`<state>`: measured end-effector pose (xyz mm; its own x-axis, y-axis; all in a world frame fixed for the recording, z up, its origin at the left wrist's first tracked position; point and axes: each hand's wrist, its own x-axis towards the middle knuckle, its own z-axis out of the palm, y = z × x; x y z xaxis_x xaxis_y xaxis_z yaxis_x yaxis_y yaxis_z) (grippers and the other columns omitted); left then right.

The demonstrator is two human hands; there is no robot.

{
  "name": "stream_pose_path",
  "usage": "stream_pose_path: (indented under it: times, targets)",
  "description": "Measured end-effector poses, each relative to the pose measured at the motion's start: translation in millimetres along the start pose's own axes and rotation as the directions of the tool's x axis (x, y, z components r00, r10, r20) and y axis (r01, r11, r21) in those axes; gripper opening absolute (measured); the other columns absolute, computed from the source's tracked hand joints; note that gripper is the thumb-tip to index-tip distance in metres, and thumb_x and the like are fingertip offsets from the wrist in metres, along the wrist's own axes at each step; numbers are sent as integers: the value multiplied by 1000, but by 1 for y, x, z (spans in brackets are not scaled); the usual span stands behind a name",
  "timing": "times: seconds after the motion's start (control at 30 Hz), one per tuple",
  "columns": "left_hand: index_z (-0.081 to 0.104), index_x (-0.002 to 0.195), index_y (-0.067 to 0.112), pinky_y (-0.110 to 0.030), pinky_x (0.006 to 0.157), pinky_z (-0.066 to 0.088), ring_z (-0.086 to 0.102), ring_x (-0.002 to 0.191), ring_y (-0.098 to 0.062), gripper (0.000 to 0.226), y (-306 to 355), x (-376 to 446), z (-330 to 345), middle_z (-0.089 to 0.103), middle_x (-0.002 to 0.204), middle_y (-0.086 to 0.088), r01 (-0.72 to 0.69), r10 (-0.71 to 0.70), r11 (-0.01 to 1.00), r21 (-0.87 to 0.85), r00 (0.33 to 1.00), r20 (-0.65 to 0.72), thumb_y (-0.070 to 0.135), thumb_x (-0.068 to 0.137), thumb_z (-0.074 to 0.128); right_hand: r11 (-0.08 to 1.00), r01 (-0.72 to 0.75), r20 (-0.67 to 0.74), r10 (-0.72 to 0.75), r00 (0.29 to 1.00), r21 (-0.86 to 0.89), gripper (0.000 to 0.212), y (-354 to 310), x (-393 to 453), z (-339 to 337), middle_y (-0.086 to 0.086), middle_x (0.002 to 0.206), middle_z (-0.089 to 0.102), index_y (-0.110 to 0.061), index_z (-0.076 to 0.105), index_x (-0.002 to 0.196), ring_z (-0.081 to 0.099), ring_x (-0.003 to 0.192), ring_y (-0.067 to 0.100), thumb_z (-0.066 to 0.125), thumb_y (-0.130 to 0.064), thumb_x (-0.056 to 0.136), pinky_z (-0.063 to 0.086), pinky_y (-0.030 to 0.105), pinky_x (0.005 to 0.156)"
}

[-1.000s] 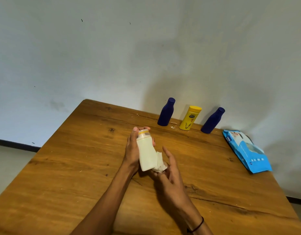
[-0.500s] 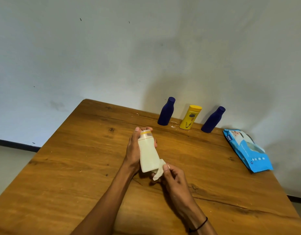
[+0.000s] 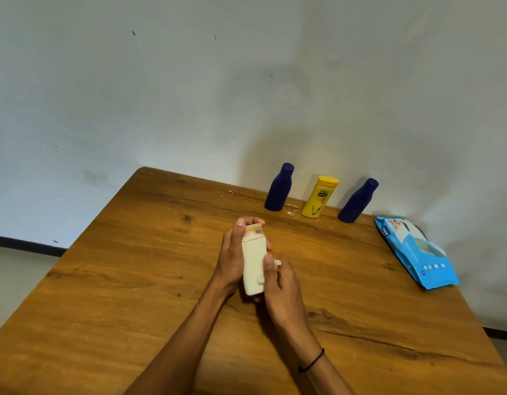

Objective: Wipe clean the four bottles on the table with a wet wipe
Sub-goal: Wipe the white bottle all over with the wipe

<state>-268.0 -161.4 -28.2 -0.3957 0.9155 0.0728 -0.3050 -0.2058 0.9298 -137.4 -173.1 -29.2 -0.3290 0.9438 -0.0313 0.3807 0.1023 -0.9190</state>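
My left hand (image 3: 232, 260) grips the white bottle (image 3: 253, 266) above the surface (image 3: 132, 280), fingers curled round it. My right hand (image 3: 280, 289) fingers press the wet wipe (image 3: 277, 263) against its right side. Three bottles stand far right.

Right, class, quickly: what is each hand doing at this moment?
Left hand: grips the white bottle near its cap.
Right hand: presses a wet wipe against the bottle's side, fingers curled around it.

Single head-worn wide-angle view, looking forward and down across the wooden table (image 3: 109, 295) toward the wall (image 3: 189, 95); both forearms enter from the lower edge, close to the lens.
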Motion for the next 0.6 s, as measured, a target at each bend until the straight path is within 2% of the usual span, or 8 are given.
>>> stream_pose_path:
  times: [0.07, 0.13, 0.2, 0.27, 0.33, 0.43, 0.53, 0.6]
  targets:
    - [62, 116, 15, -33, 62, 55, 67, 70, -28, 48, 1, 0, -1, 70, 80, -19, 10, -11, 1000, -19, 1000, -21, 52, 102, 35, 997, 64, 37, -63, 997, -32, 41, 0, 3, -3, 0, 92, 72, -29, 57, 107, 70, 82, 12, 47, -67, 95, 60, 39, 68]
    - [62, 116, 14, -32, 60, 55, 67, 68, -27, 49, 2, 1, -2, 70, 79, -19, 15, -16, 999, -44, 999, -35, 52, 101, 36, 996, 94, 71, -94, 993, 4, 43, 1, 4, -6, 0, 92, 72, -28, 62, 105, 69, 84, 17, 52, -69, 96, 57, 42, 68]
    - [61, 117, 13, -31, 59, 54, 66, 66, -26, 51, 3, 1, -3, 70, 79, -18, 22, -25, 998, -58, 998, -51, 54, 101, 36, 994, 91, 71, -95, 993, 68, 44, 0, 2, -9, 4, 93, 74, -26, 67, 105, 71, 83, 25, 58, -68, 96, 58, 54, 71]
    - [61, 117, 14, -30, 58, 53, 66, 65, -25, 51, 3, 1, -4, 70, 80, -18, 25, -28, 998, -61, 998, -51, 55, 101, 36, 989, 48, 69, -58, 996, 139, 41, -3, -2, -9, 5, 94, 78, -23, 66, 111, 75, 76, 28, 58, -61, 97, 60, 60, 70]
    - [61, 117, 15, -30, 57, 53, 66, 64, -25, 51, 2, 1, -4, 70, 80, -19, 33, -34, 997, -64, 999, -30, 56, 101, 36, 981, 8, 69, -22, 997, 194, 42, -7, -5, -8, 10, 90, 79, -20, 57, 118, 76, 68, 31, 56, -54, 94, 61, 59, 65]
    - [61, 114, 17, -30, 57, 53, 67, 67, -26, 48, 3, 0, -1, 69, 80, -20, 28, -27, 999, -23, 1000, 11, 55, 101, 34, 975, -28, 41, 20, 999, 223, 46, -9, -5, -6, 18, 84, 77, -14, 46, 113, 75, 63, 33, 53, -56, 93, 60, 55, 59]
    - [62, 114, 18, -32, 59, 53, 67, 68, -27, 46, 0, 1, 0, 71, 82, -20, 20, -20, 1000, 14, 999, 35, 54, 102, 35, 983, -10, 7, 9, 1000, 184, 50, -9, -4, -4, 17, 88, 73, -13, 51, 108, 75, 63, 30, 48, -61, 93, 59, 59, 57]
    - [61, 115, 17, -31, 59, 54, 68, 68, -27, 47, -1, 1, 1, 71, 82, -20, 8, -9, 999, 32, 999, 35, 53, 103, 34, 985, 23, -25, -19, 1000, 172, 56, -7, -4, -2, 12, 93, 71, -17, 56, 107, 74, 70, 23, 40, -68, 94, 60, 54, 57]
